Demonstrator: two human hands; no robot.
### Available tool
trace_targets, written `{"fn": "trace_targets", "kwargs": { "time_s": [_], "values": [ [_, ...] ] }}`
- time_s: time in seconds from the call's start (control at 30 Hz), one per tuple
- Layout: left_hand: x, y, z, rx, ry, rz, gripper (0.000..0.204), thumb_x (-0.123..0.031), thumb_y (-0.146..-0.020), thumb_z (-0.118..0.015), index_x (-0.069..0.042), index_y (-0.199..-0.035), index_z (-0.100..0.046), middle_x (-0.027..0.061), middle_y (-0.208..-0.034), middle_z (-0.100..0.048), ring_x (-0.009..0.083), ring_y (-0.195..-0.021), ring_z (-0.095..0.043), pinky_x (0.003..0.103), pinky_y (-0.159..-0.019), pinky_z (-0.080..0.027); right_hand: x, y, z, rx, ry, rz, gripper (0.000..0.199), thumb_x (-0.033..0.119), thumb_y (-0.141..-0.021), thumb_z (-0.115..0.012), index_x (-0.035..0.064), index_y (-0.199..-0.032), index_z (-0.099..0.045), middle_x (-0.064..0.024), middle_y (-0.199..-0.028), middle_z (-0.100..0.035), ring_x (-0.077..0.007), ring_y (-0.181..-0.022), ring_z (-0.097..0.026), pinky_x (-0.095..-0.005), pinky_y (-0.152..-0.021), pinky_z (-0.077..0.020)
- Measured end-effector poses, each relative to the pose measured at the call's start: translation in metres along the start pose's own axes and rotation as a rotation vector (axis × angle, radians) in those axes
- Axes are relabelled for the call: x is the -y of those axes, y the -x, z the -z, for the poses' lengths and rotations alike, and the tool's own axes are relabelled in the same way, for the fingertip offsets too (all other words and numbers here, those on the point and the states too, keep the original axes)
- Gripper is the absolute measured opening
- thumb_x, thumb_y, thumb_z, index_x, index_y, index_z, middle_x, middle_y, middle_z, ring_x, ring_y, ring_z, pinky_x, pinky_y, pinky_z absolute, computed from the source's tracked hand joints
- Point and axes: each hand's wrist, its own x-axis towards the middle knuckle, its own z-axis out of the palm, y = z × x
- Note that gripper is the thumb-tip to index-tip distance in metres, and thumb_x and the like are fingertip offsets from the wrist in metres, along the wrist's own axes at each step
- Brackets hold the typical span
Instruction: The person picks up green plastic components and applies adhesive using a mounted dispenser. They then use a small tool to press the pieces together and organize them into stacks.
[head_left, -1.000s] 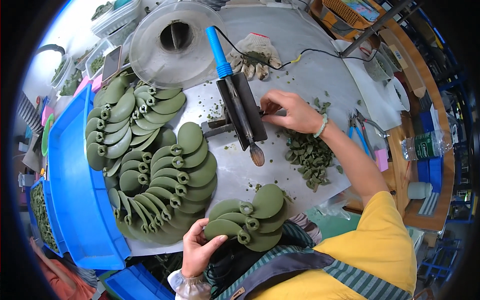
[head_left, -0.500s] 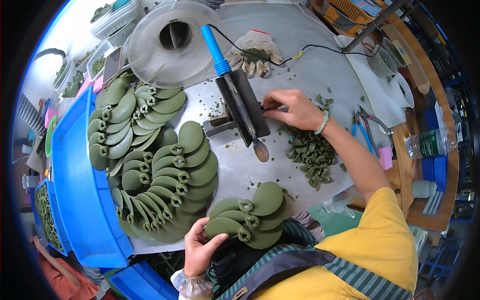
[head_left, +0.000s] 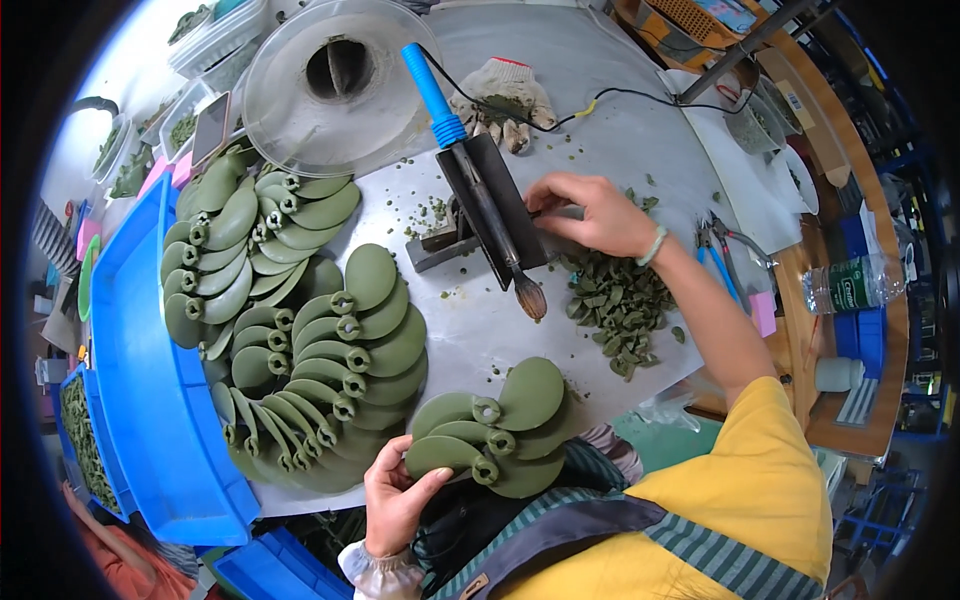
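Propellers (head_left: 520, 440), green and stacked with 3 hubs showing, are on our side of the blue-handled iron (head_left: 480, 205); our left grip (head_left: 393, 495) pinches their left edge between thumb and fingers. Just right of the iron, our right grip (head_left: 595, 215) bends thumb and fingers together at the black stand (head_left: 515, 200); we cannot tell whether it holds anything. Left of the iron, we see overlapping rows of green blades (head_left: 325, 350) on the metal surface (head_left: 480, 340), and farther left, a blue tray (head_left: 150, 370). Dark green scraps (head_left: 625, 310) lie right of the iron.
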Motion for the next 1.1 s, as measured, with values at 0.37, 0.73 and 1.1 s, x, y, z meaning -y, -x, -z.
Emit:
{"fn": "trace_targets", "kwargs": {
  "time_s": [0.37, 0.73, 1.1],
  "values": [
    [0.003, 0.001, 0.000, 0.019, -0.042, 0.004, 0.041, 0.009, -0.086, -0.070, 0.006, -0.123, -0.054, 0.0115, -0.112, -0.069, 0.0147, -0.100, -0.067, 0.027, -0.090, -0.053, 0.045, -0.131, 0.017, -0.075, -0.302, -0.283, 0.048, 0.039, -0.086, -0.077, -0.0042, -0.106, -0.069, -0.0032, -0.087, -0.066, -0.0070, -0.076, -0.057, -0.0193, -0.070, -0.0473],
    [0.002, -0.002, 0.008, 0.067, -0.037, 0.013, 0.042, 0.009, -0.086, -0.070, 0.006, -0.124, -0.053, 0.0129, -0.112, -0.069, 0.0154, -0.101, -0.067, 0.028, -0.091, -0.053, 0.030, -0.140, 0.017, 0.060, -0.608, -0.264, 0.039, 0.035, -0.082, -0.083, -0.0009, -0.094, -0.073, -0.0016, -0.079, -0.066, -0.0049, -0.066, -0.056, -0.0188, -0.062, -0.0473],
    [0.003, -0.001, 0.007, 0.061, -0.016, 0.015, 0.042, 0.009, -0.086, -0.070, 0.006, -0.124, -0.053, 0.0127, -0.113, -0.069, 0.0152, -0.101, -0.067, 0.027, -0.090, -0.053, 0.030, -0.142, 0.015, 0.055, -0.504, -0.249, 0.048, 0.043, -0.078, -0.084, -0.0002, -0.093, -0.072, -0.0010, -0.081, -0.065, -0.0066, -0.073, -0.057, -0.0218, -0.068, -0.0464]
  ]
}}
